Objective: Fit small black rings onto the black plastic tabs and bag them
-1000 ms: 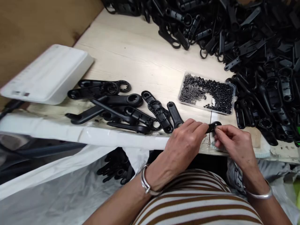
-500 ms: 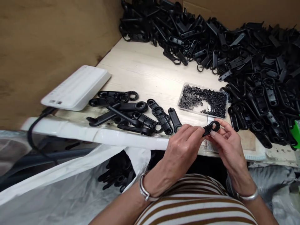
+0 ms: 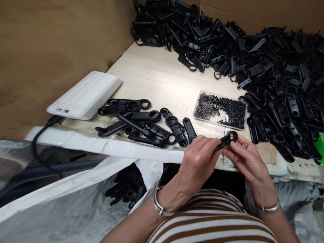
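Head view: we have one black ring-ended part (image 3: pixel 223 141) between our hands, its shank pinched in the closed fingers of our left hand (image 3: pixel 198 158), while our right hand (image 3: pixel 253 162), partly open, steadies the ring with thumb and fingers. Whether any small piece is fitted inside, we cannot tell. Left of our left hand lie loose black parts (image 3: pixel 174 128); a large heap (image 3: pixel 258 69) spreads beyond our right hand, so by our judgement much remains unhandled. Just past our fingers sits the clear box (image 3: pixel 207 120), well stocked with small pieces.

A second ago, our right fingertips were pinched together over the ring; now its opening shows, with fingers behind it.
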The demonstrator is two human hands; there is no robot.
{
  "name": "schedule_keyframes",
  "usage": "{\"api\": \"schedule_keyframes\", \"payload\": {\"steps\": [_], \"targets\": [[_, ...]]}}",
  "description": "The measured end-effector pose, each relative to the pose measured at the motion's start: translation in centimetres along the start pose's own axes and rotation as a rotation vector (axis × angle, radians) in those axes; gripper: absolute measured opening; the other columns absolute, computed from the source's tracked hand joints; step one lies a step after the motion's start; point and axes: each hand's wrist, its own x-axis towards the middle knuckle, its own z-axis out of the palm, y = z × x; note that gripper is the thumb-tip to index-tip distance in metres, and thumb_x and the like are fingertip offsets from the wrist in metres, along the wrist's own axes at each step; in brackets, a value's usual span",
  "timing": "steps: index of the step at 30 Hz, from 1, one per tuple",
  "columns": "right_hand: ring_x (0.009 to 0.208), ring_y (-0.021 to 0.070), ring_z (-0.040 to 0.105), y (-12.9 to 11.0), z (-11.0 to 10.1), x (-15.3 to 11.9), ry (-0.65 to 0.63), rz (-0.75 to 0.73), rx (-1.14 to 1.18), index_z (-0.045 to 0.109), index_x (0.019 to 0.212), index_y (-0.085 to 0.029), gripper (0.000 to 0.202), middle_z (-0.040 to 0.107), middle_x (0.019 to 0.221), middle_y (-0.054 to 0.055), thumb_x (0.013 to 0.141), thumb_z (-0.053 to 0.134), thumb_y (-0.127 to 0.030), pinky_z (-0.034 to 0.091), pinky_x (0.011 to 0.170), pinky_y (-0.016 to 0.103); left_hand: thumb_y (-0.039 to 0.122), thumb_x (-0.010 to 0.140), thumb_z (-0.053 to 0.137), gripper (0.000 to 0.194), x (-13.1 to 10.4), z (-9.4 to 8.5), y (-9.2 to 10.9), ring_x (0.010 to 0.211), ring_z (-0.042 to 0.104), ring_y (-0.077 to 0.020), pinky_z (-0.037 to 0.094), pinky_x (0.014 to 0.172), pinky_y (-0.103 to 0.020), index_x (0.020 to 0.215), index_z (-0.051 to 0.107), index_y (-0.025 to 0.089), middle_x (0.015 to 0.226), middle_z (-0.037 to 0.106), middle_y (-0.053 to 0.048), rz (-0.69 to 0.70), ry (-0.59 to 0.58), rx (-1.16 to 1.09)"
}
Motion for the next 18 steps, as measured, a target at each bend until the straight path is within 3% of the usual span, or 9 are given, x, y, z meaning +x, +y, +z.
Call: {"api": "schedule_keyframes", "payload": {"steps": [7, 10, 14, 18], "targets": [[0.076, 0.0136, 0.064, 0.5, 0.8, 0.1, 0.089, -0.137, -0.019, 0.067, 0.091, -0.017, 0.028, 0.067, 0.086, 0.001, 0.068, 0.08, -0.026, 0.059, 0.07, 0.024, 0.012, 0.09, 0.056, 0.005, -0.2, 0.3, 0.2, 0.069, 0.062, -0.0139, 0.052, 0.066, -0.025, 0.092, 0.058, 0.017, 0.078, 0.068, -0.002, 0.058, -0.021, -0.007], [0.077, 0.0152, 0.063, 0.4, 1.5, 0.4, 0.057, -0.165, -0.083, 0.065, 0.09, -0.017, 0.027, 0.067, 0.086, 0.002, 0.069, 0.077, -0.031, 0.059, 0.069, 0.026, 0.012, 0.09, 0.057, 0.009, -0.1, 0.3, 0.0, 0.07, 0.062, -0.0132, 0.053, 0.067, -0.025, 0.098, 0.057, 0.017, 0.08, 0.069, -0.002, 0.084, 0.002, -0.02], [0.08, 0.0145, 0.063, -0.1, 1.8, 0.3, 0.055, -0.177, -0.115, 0.062, 0.111, -0.019, 0.045, 0.065, 0.091, 0.002, 0.072, 0.075, -0.036, 0.057, 0.072, 0.026, 0.012, 0.091, 0.057, 0.011, 0.0, 0.2, -0.3, 0.078, 0.066, -0.0145, 0.055, 0.075, -0.026, 0.101, 0.057, 0.017, 0.087, 0.07, -0.004, 0.093, 0.006, -0.045], [0.068, 0.0113, 0.058, -2.5, 0.3, -0.6, 0.051, -0.244, -0.397, 0.052, 0.136, -0.02, 0.059, 0.057, 0.073, -0.004, 0.081, 0.068, -0.037, 0.055, 0.07, 0.027, 0.019, 0.093, 0.056, 0.018, 0.3, -0.5, -0.6, 0.088, 0.068, -0.0174, 0.058, 0.079, -0.029, 0.11, 0.057, 0.018, 0.097, 0.071, -0.007, 0.163, -0.064, -0.127]]}}
